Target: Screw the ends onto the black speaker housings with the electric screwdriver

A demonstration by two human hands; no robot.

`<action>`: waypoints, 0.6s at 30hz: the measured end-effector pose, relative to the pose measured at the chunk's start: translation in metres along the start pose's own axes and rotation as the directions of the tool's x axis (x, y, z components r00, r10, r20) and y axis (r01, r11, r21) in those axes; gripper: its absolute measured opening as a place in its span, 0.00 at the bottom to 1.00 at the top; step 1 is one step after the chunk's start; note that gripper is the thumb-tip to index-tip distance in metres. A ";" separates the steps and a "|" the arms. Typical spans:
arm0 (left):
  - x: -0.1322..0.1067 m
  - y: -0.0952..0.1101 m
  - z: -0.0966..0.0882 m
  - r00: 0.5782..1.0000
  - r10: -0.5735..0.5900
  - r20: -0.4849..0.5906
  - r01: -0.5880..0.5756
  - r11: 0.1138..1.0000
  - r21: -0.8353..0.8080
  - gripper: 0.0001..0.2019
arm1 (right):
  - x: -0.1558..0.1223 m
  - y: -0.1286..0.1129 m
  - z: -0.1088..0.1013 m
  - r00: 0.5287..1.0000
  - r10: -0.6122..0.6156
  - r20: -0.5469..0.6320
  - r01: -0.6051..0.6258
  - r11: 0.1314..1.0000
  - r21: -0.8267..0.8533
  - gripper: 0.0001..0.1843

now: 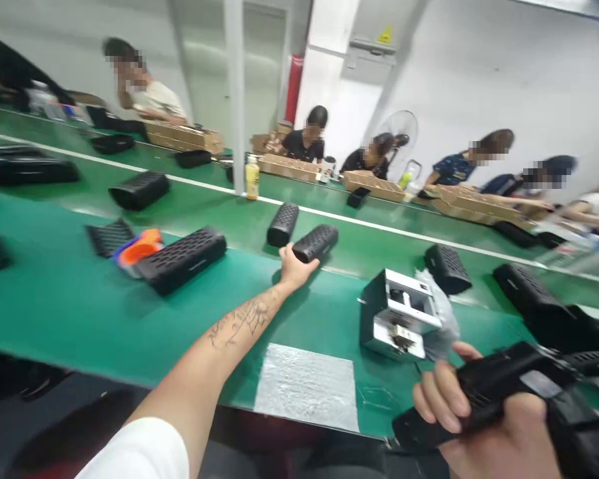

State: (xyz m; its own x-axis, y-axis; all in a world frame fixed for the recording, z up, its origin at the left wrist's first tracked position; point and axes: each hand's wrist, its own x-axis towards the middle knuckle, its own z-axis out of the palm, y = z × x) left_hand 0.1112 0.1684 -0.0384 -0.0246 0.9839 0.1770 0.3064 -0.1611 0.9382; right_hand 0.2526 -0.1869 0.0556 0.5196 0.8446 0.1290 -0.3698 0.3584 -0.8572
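Note:
My left hand (293, 267) reaches far out over the green belt and closes round the near end of a black perforated speaker casing (316, 242). A second black casing (283, 224) lies just left of it. My right hand (484, 426), at the lower right, grips a black handheld power tool (484, 392) with cables trailing to the right. A white and black metal fixture (398, 314) stands on the belt between my hands, with a crumpled plastic bag beside it.
More black casings (182, 258) lie scattered on the green conveyor (54, 299), one by an orange and blue object (138, 247). A silver pad (307, 386) lies at the near edge. A yellow bottle (252, 177) stands by a post. Several people sit opposite with cardboard trays (374, 183).

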 end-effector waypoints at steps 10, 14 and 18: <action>0.079 0.006 0.099 0.987 0.161 0.024 -0.162 0.966 0.202 0.46 | 0.035 -0.015 -0.055 0.858 -0.479 -0.187 0.407 0.854 -0.324 0.28; 0.121 -0.020 0.040 0.972 0.224 -0.071 -0.203 0.953 0.224 0.45 | 0.079 -0.015 -0.052 0.781 -0.610 -0.133 0.549 0.773 -0.318 0.31; 0.154 -0.027 -0.007 0.992 -0.124 -0.032 0.128 0.961 0.246 0.55 | 0.115 0.000 -0.042 0.824 -0.566 0.009 0.529 0.763 -0.371 0.34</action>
State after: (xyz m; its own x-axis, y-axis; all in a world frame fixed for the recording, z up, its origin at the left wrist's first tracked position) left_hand 0.0925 0.3238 -0.0348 -0.0929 0.9933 0.0689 0.5251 -0.0099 0.8510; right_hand 0.3451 -0.1063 0.0500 0.6308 0.4966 0.5962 0.2781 0.5727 -0.7712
